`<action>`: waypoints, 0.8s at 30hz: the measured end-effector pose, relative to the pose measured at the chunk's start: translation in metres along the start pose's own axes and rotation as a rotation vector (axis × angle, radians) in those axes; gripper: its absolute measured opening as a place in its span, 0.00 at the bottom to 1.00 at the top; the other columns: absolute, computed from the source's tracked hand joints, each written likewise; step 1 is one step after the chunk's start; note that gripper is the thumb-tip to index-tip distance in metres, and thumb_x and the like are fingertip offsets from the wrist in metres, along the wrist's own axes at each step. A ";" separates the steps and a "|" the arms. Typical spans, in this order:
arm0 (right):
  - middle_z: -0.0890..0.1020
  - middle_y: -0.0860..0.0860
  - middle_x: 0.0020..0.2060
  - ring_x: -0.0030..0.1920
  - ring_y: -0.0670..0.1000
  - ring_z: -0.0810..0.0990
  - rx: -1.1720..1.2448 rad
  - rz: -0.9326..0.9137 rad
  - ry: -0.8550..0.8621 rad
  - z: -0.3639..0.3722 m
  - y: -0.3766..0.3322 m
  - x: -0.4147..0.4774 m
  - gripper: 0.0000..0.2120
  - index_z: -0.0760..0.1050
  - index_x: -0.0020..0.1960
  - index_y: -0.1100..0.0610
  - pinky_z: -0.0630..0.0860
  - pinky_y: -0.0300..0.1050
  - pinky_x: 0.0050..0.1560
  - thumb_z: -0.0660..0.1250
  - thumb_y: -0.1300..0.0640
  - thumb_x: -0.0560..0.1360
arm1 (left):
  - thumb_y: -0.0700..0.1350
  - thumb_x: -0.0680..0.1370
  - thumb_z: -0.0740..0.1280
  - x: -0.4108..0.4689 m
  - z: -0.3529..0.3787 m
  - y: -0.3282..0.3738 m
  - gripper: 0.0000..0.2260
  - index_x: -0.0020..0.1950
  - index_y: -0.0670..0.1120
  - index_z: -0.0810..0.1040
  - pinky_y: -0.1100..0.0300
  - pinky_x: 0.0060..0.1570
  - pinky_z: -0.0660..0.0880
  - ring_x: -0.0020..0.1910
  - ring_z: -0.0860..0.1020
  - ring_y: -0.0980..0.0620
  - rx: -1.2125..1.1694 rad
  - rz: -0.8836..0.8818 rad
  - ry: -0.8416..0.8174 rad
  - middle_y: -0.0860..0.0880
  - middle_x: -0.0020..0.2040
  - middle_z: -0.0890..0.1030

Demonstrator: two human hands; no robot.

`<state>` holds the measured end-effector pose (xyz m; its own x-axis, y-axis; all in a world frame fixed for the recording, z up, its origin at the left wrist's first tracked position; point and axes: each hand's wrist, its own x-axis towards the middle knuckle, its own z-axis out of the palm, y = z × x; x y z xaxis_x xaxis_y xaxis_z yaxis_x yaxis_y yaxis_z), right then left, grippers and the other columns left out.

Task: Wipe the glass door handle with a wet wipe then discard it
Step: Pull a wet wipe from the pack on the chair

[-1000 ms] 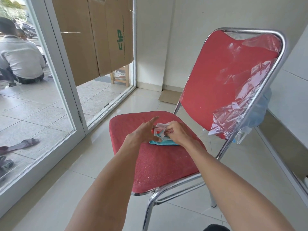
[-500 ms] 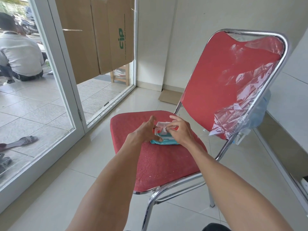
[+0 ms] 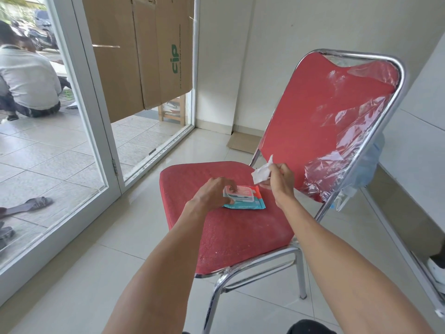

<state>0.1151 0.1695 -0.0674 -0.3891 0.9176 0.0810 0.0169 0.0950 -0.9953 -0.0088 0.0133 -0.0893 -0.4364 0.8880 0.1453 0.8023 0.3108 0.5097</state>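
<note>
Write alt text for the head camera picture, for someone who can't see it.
The right hand pinches a white wet wipe above a teal wipe pack, which the left hand holds down on a red chair. A glass door stands at left.

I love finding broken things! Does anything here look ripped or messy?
Yes. The clear plastic cover on the red chair's backrest is torn; it hangs in crumpled shreds down the right side instead of lying smooth. The seat is also speckled with pale marks.
</note>
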 end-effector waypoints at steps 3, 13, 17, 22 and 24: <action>0.82 0.58 0.49 0.43 0.55 0.82 -0.179 0.037 -0.053 0.005 0.007 -0.006 0.02 0.74 0.45 0.56 0.82 0.48 0.34 0.65 0.57 0.73 | 0.43 0.72 0.74 -0.002 0.000 0.003 0.15 0.59 0.52 0.82 0.53 0.61 0.76 0.63 0.76 0.49 0.088 0.017 -0.007 0.50 0.67 0.76; 0.79 0.51 0.50 0.48 0.50 0.79 -0.394 0.109 -0.177 0.011 0.026 -0.016 0.14 0.76 0.53 0.50 0.76 0.42 0.43 0.73 0.55 0.68 | 0.46 0.73 0.63 -0.012 0.006 0.004 0.21 0.66 0.54 0.77 0.53 0.52 0.80 0.56 0.80 0.47 0.254 0.018 -0.032 0.51 0.63 0.80; 0.78 0.51 0.47 0.44 0.47 0.79 -0.362 0.114 -0.189 0.010 0.025 -0.015 0.19 0.77 0.52 0.50 0.73 0.38 0.35 0.78 0.58 0.64 | 0.47 0.77 0.64 -0.006 0.005 0.003 0.13 0.60 0.52 0.82 0.56 0.47 0.81 0.49 0.82 0.48 -0.013 -0.084 0.024 0.49 0.58 0.82; 0.81 0.51 0.48 0.44 0.49 0.81 -0.280 0.161 -0.185 0.014 0.007 -0.015 0.18 0.80 0.49 0.53 0.77 0.40 0.36 0.80 0.57 0.62 | 0.54 0.79 0.65 -0.003 -0.005 0.023 0.19 0.65 0.45 0.77 0.55 0.53 0.78 0.56 0.80 0.46 -0.333 -0.277 0.076 0.44 0.60 0.81; 0.84 0.54 0.48 0.46 0.53 0.83 -0.217 0.206 -0.202 0.018 -0.014 -0.015 0.17 0.82 0.49 0.57 0.81 0.48 0.46 0.80 0.56 0.63 | 0.53 0.76 0.70 0.000 -0.025 0.036 0.27 0.72 0.44 0.70 0.52 0.60 0.75 0.60 0.79 0.44 -0.516 -0.371 0.027 0.41 0.62 0.79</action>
<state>0.1046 0.1476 -0.0551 -0.5308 0.8334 -0.1538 0.3008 0.0156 -0.9536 0.0103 0.0158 -0.0503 -0.6634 0.7414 -0.1015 0.2993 0.3872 0.8721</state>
